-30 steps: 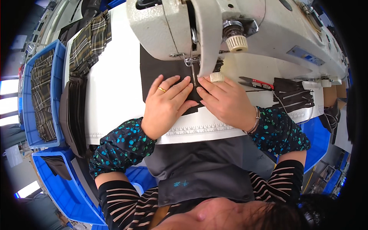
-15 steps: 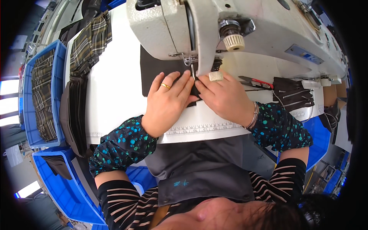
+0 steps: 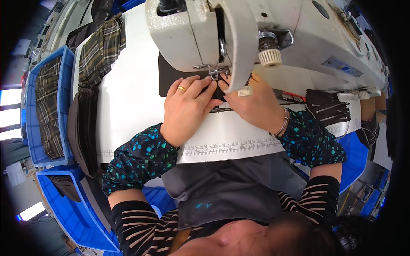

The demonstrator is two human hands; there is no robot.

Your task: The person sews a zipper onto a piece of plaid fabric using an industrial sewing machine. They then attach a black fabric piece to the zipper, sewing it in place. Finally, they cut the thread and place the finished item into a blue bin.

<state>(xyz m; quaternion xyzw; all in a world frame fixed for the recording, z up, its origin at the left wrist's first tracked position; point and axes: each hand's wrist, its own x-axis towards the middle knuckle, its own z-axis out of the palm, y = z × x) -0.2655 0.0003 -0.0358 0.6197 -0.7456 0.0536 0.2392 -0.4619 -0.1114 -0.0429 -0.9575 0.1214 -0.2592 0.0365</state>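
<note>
Dark cloth (image 3: 168, 74) lies under the foot (image 3: 215, 74), set back from the tabletop's (image 3: 128, 106) ruled front edge. Should the left hand (image 3: 186, 104) or right hand (image 3: 254, 100) slip forward, 1 finger could catch under the foot; uneven pressure could skew the cloth. Left rests open on the cloth, gripping nothing; right is half curled, tips partly hidden, any pinch unclear.

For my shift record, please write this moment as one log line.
Left hand: on dark fabric | right hand: fingertips near presser foot | red-handled snips: beside right hand | upper-left blue bin: plaid fabric inside
</note>
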